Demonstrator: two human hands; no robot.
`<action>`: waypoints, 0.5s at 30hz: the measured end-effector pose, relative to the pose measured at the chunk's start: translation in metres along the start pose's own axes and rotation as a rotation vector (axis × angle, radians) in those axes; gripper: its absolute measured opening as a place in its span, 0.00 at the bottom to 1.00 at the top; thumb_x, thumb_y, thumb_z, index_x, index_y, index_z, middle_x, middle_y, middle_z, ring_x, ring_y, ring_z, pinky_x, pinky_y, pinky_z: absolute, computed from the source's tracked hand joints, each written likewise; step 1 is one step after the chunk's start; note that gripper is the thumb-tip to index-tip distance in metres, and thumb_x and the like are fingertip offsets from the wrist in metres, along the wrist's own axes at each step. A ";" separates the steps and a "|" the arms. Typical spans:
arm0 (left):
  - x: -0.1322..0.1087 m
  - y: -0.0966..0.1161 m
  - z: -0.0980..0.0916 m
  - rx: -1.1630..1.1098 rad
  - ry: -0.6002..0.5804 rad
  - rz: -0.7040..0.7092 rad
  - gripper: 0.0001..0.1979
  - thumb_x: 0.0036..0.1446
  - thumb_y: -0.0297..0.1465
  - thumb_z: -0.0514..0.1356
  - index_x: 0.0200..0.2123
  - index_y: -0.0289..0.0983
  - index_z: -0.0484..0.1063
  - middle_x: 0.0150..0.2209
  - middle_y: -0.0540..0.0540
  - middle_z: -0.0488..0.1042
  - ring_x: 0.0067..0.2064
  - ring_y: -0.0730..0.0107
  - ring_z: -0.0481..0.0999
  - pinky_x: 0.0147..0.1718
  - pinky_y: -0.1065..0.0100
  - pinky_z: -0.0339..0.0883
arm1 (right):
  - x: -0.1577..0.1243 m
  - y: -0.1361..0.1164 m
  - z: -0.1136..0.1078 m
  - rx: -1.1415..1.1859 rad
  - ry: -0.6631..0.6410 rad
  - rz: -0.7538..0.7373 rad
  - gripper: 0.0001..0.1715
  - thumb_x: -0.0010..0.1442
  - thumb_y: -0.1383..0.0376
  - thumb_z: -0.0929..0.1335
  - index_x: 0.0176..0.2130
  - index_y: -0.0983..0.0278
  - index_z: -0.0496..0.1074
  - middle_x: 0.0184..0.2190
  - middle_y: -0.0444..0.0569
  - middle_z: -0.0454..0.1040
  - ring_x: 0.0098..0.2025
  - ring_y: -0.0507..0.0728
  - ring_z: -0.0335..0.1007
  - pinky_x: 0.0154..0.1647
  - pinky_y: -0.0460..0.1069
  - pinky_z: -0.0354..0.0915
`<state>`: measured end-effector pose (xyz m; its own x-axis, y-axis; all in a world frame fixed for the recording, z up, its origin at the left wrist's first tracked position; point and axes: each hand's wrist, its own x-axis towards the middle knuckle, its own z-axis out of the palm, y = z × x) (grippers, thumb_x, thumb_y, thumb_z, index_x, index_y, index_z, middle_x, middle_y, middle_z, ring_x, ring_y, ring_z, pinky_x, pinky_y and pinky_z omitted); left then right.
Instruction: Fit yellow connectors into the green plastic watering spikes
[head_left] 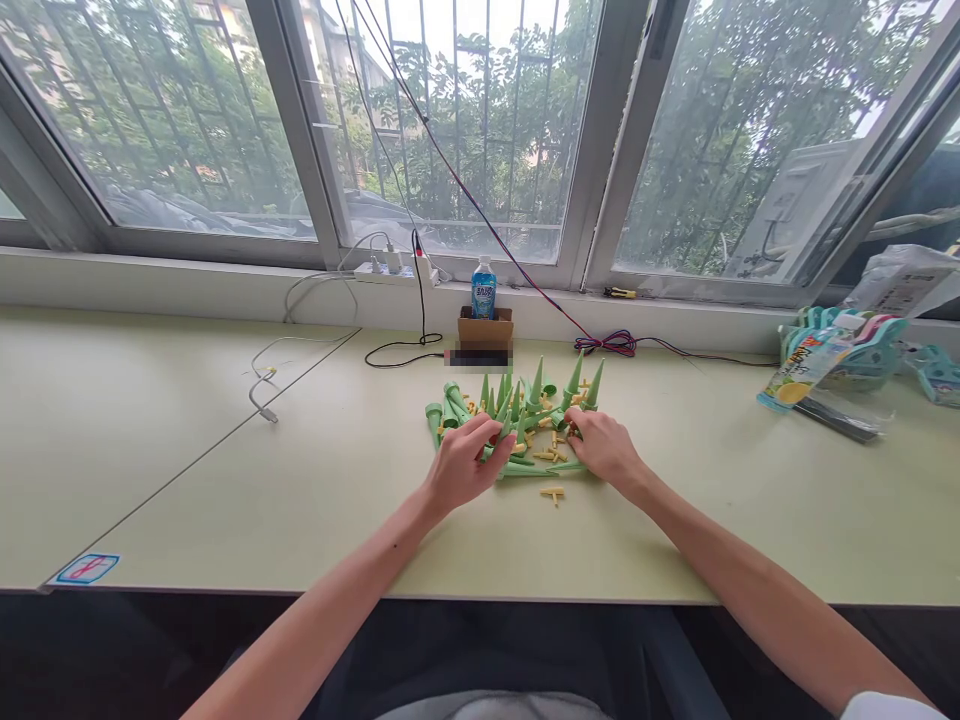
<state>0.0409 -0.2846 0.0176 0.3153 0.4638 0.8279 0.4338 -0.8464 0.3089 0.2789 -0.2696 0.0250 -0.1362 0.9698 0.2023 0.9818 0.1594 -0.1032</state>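
A heap of green plastic cone spikes [538, 385] and small yellow T-shaped pieces [553, 493] lies on the pale table in front of me. My left hand [466, 460] is at the heap's near left side, with thumb and fingers closed around a green cone spike [506, 424] that points up. At the right side of the heap is my right hand [606, 446]. Its fingertips are pinched together among the pieces, and what lies between them is hidden. Several spikes stand upright behind my hands, while others lie on their sides.
Behind the heap a blue-labelled bottle [484, 288] stands in a small cardboard box [487, 330]. A coiled red-and-black cable [606, 343] lies to its right. Teal plastic items [877, 350] and a packet [806, 375] sit far right. A white cable [262, 405] lies left.
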 end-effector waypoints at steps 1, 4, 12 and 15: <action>0.000 0.000 0.000 0.002 -0.001 -0.003 0.11 0.60 0.26 0.58 0.26 0.37 0.59 0.24 0.54 0.59 0.21 0.80 0.52 0.21 0.73 0.51 | 0.000 0.000 0.000 0.011 0.005 -0.003 0.10 0.60 0.69 0.66 0.43 0.61 0.70 0.40 0.50 0.77 0.39 0.59 0.73 0.29 0.47 0.52; 0.000 0.000 0.000 0.006 0.000 -0.030 0.12 0.60 0.27 0.58 0.25 0.37 0.59 0.24 0.54 0.59 0.21 0.80 0.53 0.21 0.73 0.51 | -0.003 -0.002 -0.002 0.057 0.037 -0.013 0.09 0.59 0.69 0.67 0.43 0.62 0.70 0.40 0.50 0.76 0.38 0.58 0.72 0.29 0.47 0.53; 0.005 0.004 -0.002 -0.058 -0.012 -0.192 0.17 0.62 0.31 0.57 0.22 0.37 0.54 0.22 0.54 0.56 0.23 0.78 0.55 0.23 0.73 0.53 | -0.015 -0.017 -0.004 0.381 0.278 -0.254 0.07 0.61 0.70 0.67 0.42 0.63 0.70 0.42 0.49 0.74 0.28 0.51 0.68 0.34 0.49 0.65; 0.005 0.005 -0.001 -0.096 -0.029 -0.240 0.18 0.62 0.33 0.57 0.23 0.37 0.55 0.22 0.54 0.57 0.23 0.78 0.56 0.22 0.73 0.53 | -0.019 -0.025 -0.001 0.570 0.332 -0.380 0.05 0.63 0.68 0.67 0.42 0.62 0.70 0.42 0.49 0.73 0.29 0.51 0.69 0.32 0.48 0.68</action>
<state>0.0439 -0.2866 0.0236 0.2373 0.6605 0.7123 0.4170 -0.7315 0.5394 0.2571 -0.2919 0.0243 -0.3153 0.7373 0.5974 0.6428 0.6291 -0.4371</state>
